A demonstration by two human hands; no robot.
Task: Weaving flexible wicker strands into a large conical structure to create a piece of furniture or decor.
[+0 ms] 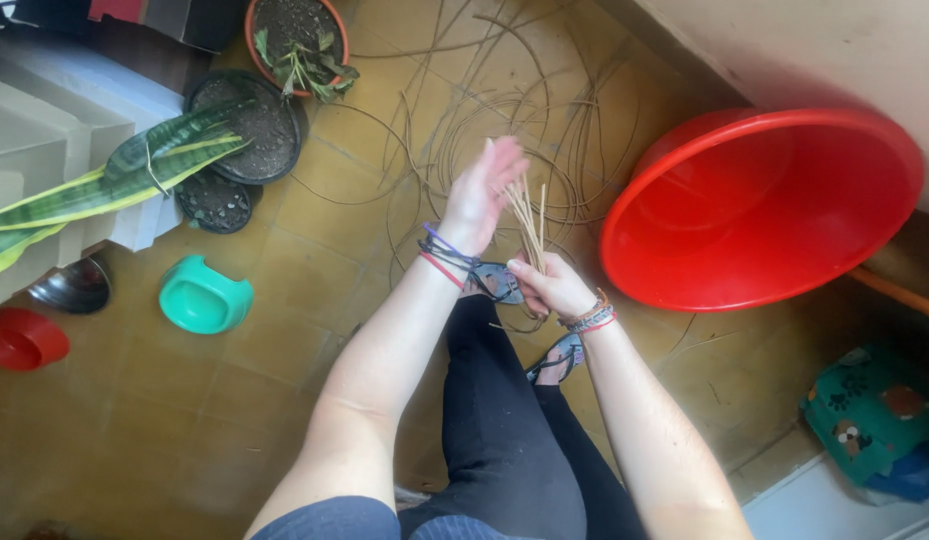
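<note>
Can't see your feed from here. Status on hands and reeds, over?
Right hand grips thin reed bundle at base. Left hand open, brushing the tips. Loose reeds on floor, red basin beside.

I note a bundle of thin sticks (529, 215) between my two hands, above my crossed legs (504, 400). Loose cane strands (504, 90) lie on the floor (184, 420) beyond them. A tilted basin (759, 205) stands right, against the wall (814, 50). Left sit potted plants (254, 120), a small tub (204, 297) and a bowl (22, 338).
</note>
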